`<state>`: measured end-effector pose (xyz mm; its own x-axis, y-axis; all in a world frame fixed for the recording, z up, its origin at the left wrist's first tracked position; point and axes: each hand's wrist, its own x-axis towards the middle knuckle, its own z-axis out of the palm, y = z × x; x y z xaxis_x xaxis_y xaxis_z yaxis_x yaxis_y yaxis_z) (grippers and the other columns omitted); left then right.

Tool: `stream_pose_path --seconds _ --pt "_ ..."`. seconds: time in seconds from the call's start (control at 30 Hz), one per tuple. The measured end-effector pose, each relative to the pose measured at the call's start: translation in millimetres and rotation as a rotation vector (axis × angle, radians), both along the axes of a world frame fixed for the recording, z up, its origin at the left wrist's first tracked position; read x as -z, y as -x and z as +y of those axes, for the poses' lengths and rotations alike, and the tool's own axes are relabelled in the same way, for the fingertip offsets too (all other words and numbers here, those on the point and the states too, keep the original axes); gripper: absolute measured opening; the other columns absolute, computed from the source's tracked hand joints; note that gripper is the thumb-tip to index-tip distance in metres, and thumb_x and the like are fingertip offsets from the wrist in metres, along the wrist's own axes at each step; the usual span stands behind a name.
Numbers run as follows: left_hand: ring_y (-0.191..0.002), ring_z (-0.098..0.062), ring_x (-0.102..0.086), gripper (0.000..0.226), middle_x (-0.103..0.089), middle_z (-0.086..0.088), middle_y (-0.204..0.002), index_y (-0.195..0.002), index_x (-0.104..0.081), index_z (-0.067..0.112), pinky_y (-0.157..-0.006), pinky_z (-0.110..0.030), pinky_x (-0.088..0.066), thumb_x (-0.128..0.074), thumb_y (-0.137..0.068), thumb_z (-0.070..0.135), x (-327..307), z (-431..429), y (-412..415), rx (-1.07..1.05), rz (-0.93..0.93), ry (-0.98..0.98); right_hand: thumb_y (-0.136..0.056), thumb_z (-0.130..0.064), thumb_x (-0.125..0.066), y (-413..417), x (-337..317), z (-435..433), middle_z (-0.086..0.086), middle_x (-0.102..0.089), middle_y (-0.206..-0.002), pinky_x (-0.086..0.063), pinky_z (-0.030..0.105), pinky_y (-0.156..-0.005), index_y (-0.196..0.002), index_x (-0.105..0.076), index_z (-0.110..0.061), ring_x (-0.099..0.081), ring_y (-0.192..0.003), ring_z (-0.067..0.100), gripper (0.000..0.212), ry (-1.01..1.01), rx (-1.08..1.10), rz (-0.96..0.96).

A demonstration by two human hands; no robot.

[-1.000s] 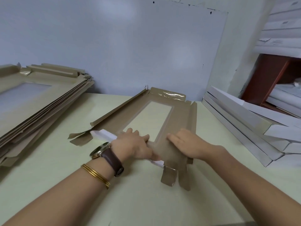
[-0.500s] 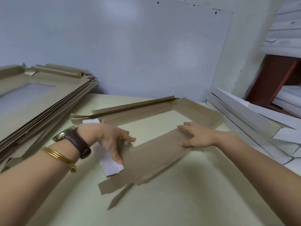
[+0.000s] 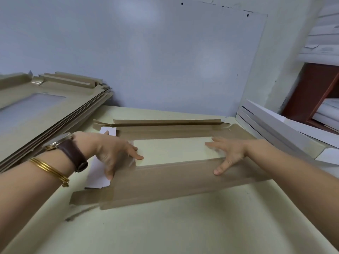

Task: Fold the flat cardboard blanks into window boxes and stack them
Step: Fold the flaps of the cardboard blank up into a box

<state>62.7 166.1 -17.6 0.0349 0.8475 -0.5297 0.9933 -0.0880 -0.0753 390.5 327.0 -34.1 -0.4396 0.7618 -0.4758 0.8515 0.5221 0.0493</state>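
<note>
Open-fingered left hand (image 3: 113, 153) and right hand (image 3: 229, 153) press one cardboard blank (image 3: 174, 182) flat (barely folded, looks like); blank pile (image 3: 55, 107) at left awaits.

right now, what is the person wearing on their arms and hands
No sleeves or gloves show. Behind the left hand, the wrist carries a watch with a dark brown strap and pale metal case, then thin gold bangles. The right hand and arm wear nothing.
</note>
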Motion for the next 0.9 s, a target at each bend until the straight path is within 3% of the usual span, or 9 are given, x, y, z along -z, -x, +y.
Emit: stream_pose_path --seconds 0.13,0.23,0.3,0.4,0.5,0.6,0.67,0.77,0.9 --pt "-0.148 -0.006 0.0 0.098 -0.002 0.015 -0.16 -0.147 -0.023 0.047 -0.114 -0.059 0.006 -0.078 -0.073 0.013 1.6 8.8 -0.3 0.004 0.133 -0.055 -0.056 -0.083 -0.061 -3.4 12.4 -6.2 0.0 0.006 -0.163 -0.003 0.038 -0.123 -0.155 0.0 -0.032 0.004 -0.15 0.015 0.128 0.062 0.019 0.046" --pt "-0.149 -0.011 -0.001 0.071 -0.008 0.011 -0.161 -0.147 -0.029 0.041 -0.119 -0.052 0.002 -0.053 -0.088 0.011 11.8 14.6 -1.5 0.004 0.147 -0.224 -0.051 -0.092 -0.047 0.1 15.9 -13.9 0.001 -0.004 -0.163 -0.009 0.038 -0.122 -0.155 -0.002 -0.032 -0.005 -0.15 0.02 0.129 -0.011 0.038 0.025" --pt "-0.147 -0.011 -0.012 0.058 -0.02 0.009 -0.159 -0.146 -0.035 0.036 -0.12 -0.043 -0.006 -0.045 -0.092 0.016 19.1 17.5 -8.7 0.01 0.08 -0.377 -0.051 -0.096 -0.04 6.3 15.6 -19.4 0.004 -0.015 -0.162 -0.014 0.04 -0.121 -0.155 -0.005 -0.03 -0.012 -0.149 0.024 0.128 -0.063 0.054 -0.003" --pt "-0.137 -0.017 -0.037 0.051 -0.042 0.003 -0.147 -0.141 -0.045 0.027 -0.112 -0.029 -0.025 -0.048 -0.092 0.014 23.7 23.2 -37.8 0.036 -0.075 -0.473 -0.056 -0.1 -0.031 20.6 15.8 -31.1 0.009 -0.028 -0.156 -0.023 0.045 -0.116 -0.155 -0.012 -0.026 -0.018 -0.146 0.031 0.126 -0.123 0.111 -0.041" --pt "-0.124 -0.022 -0.051 0.044 -0.056 -0.004 -0.134 -0.135 -0.053 0.018 -0.101 -0.027 -0.039 -0.048 -0.091 0.015 25.8 22.9 -75.6 0.0 -0.241 -0.492 -0.061 -0.1 -0.017 42.5 22.0 -50.7 0.01 -0.047 -0.143 -0.033 0.043 -0.097 -0.144 -0.038 -0.017 -0.036 -0.131 0.034 0.119 -0.256 0.15 -0.056" --pt "-0.104 -0.028 -0.061 0.027 -0.068 -0.008 -0.109 -0.107 -0.067 0.011 -0.088 -0.034 -0.05 -0.048 -0.088 0.014 27.4 19.9 -100.1 -0.009 -0.296 -0.54 -0.077 -0.088 -0.005 71.2 33.9 -70.3 0.01 -0.061 -0.123 -0.035 0.039 -0.082 -0.123 -0.061 -0.015 -0.051 -0.113 0.033 0.103 -0.403 0.117 -0.099" --pt "-0.096 -0.03 -0.063 0.026 -0.069 -0.01 -0.1 -0.098 -0.068 0.009 -0.083 -0.037 -0.053 -0.045 -0.086 0.013 28.6 20.1 -107.3 -0.054 -0.301 -0.567 -0.094 -0.067 -0.006 87.6 37.6 -80.1 0.009 -0.064 -0.117 -0.037 0.038 -0.079 -0.124 -0.06 -0.021 -0.057 -0.106 0.03 0.077 -0.464 0.026 -0.123" --pt "-0.1 -0.031 -0.061 0.032 -0.067 -0.013 -0.108 -0.103 -0.066 0.009 -0.084 -0.036 -0.051 -0.037 -0.092 0.019 33.8 22.0 -109.6 -0.101 -0.275 -0.555 -0.102 -0.04 -0.016 102.4 32.5 -88.2 0.011 -0.061 -0.126 -0.033 0.037 -0.079 -0.13 -0.056 -0.018 -0.057 -0.113 0.031 0.053 -0.451 0.001 0.033" --pt "-0.113 -0.031 -0.055 0.045 -0.06 -0.013 -0.124 -0.116 -0.059 0.013 -0.091 -0.036 -0.044 -0.026 -0.101 0.039 41.7 25.9 -99.9 -0.097 -0.16 -0.479 -0.098 -0.034 -0.033 100.8 19.5 -85.2 0.014 -0.06 -0.121 -0.034 0.03 -0.073 -0.113 -0.061 -0.011 -0.057 -0.108 0.033 0.039 -0.378 -0.002 0.217"
